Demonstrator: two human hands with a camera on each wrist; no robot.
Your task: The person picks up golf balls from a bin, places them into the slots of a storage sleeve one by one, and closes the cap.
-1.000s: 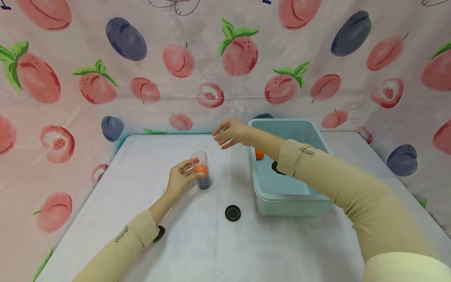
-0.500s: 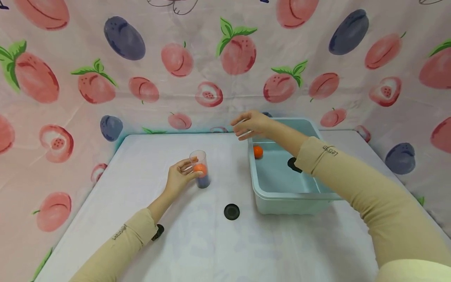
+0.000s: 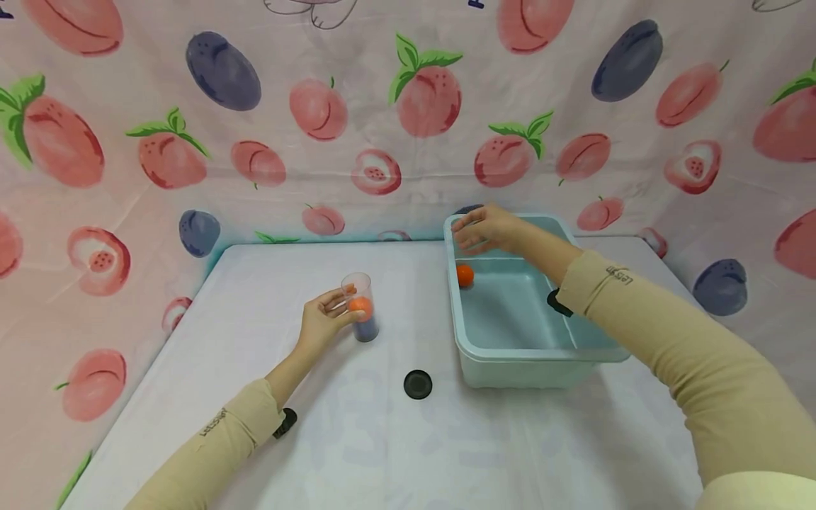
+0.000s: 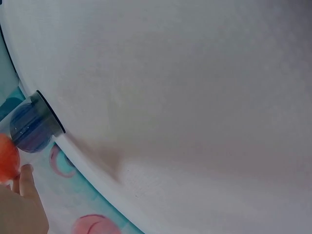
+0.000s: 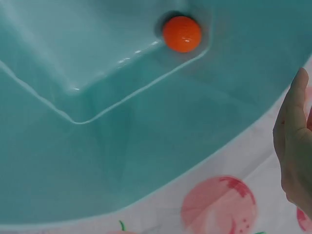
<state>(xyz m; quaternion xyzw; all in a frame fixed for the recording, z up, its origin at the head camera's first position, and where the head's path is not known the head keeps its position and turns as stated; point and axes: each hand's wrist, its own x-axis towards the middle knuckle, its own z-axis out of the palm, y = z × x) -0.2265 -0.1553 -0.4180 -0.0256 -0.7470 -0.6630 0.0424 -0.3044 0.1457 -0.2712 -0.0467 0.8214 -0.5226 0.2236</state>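
My left hand [image 3: 321, 323] grips a clear cylindrical container [image 3: 365, 286] standing upright on the white table, thumb in front and fingers behind. Inside, an orange ball [image 3: 360, 307] sits on top of a dark blue ball [image 4: 30, 127] at the bottom. My right hand [image 3: 489, 230] hovers over the far left part of a light blue plastic bin [image 3: 529, 368], holding nothing, its fingers loosely bent. Below it, a second orange ball [image 5: 182, 34] lies in the corner of the bin's floor.
A round black disc [image 3: 418, 384] lies flat on the table between the container and the bin. Fruit-patterned cloth [image 3: 376, 106] hangs behind the white table [image 3: 357, 439]. Black devices are worn at the left wrist [image 3: 285, 423] and the right wrist [image 3: 559, 303].
My right hand has moved rightward, from near the container's upper right to above the bin, bringing the bin's orange ball into fuller view. The left hand and container have stayed in place.
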